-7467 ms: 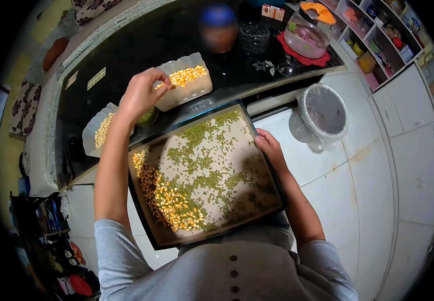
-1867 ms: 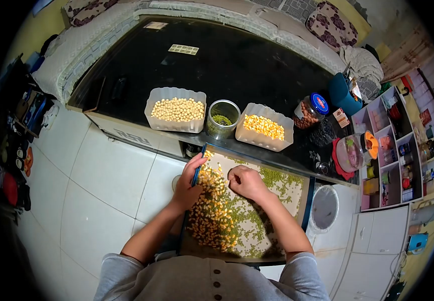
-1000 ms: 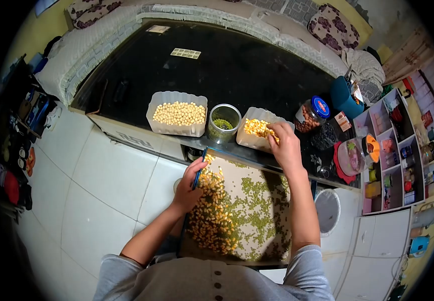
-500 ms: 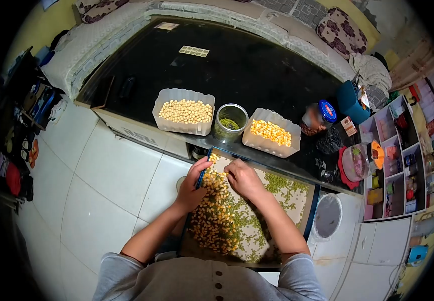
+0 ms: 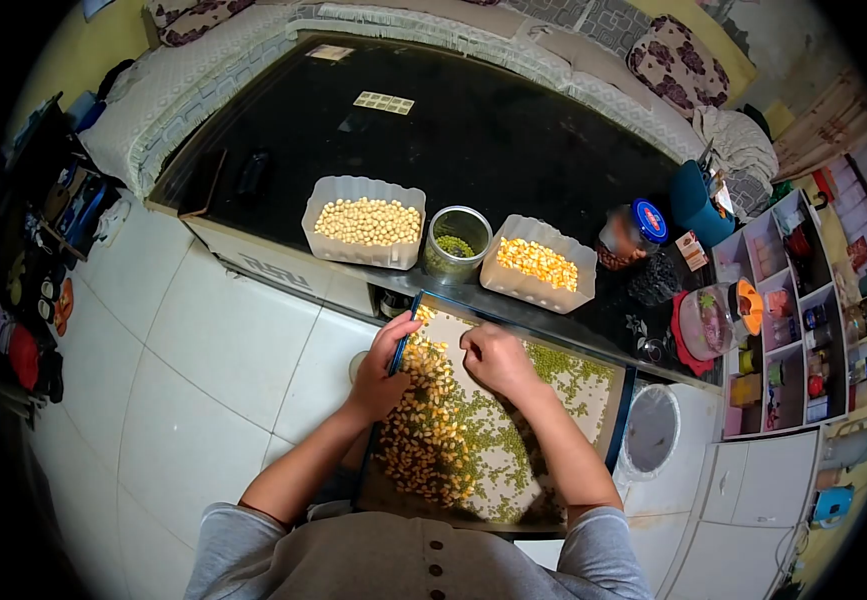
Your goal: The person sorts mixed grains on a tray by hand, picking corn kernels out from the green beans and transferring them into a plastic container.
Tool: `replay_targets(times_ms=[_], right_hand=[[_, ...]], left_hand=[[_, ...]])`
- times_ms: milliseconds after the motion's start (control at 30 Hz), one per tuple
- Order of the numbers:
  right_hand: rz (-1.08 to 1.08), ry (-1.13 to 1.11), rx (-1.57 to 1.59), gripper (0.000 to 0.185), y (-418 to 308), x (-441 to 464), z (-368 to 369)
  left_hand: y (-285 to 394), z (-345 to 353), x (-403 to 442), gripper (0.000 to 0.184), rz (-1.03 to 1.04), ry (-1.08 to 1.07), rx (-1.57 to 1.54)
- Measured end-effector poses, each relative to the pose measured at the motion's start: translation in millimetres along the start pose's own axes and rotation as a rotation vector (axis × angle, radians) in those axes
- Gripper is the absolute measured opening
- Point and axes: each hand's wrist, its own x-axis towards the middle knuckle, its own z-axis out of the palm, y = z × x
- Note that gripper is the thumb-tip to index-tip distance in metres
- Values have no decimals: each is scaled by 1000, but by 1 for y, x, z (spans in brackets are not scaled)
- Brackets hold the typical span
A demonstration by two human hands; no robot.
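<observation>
A shallow tray with a blue rim is in front of my body. Yellow corn kernels cover its left side, and small green beans are scattered over the middle and right. My left hand grips the tray's left edge, thumb inside. Over the upper middle of the tray, my right hand has its fingers curled together near the bare bottom; what they hold, if anything, is hidden. Beyond the tray stand a tub of pale round beans, a clear jar of green beans and a tub of corn.
The black tabletop extends behind the tubs. On its right stand a blue-lidded jar, a dark bag and a clear container with an orange lid. A lined bin sits on the floor, beside a white shelf unit.
My right hand has shifted slightly right and down over the tray, its fingers curled more tightly. My left hand stays on the tray's edge.
</observation>
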Motion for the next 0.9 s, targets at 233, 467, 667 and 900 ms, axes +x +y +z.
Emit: replay_targets(times_ms=[233, 467, 667, 900], right_hand=[[-98, 474, 1, 8, -8, 26, -71], [-83, 456, -54, 9, -3, 33, -71], [-59, 38, 77, 14, -13, 7, 8], [-102, -11, -40, 11, -4, 7, 22]], left_hand=[[8, 1, 2, 69, -4, 22, -52], [5, 0, -1, 67, -17, 33, -33], [5, 0, 0, 67, 6, 35, -79], [6, 1, 0, 66, 7, 33, -72]])
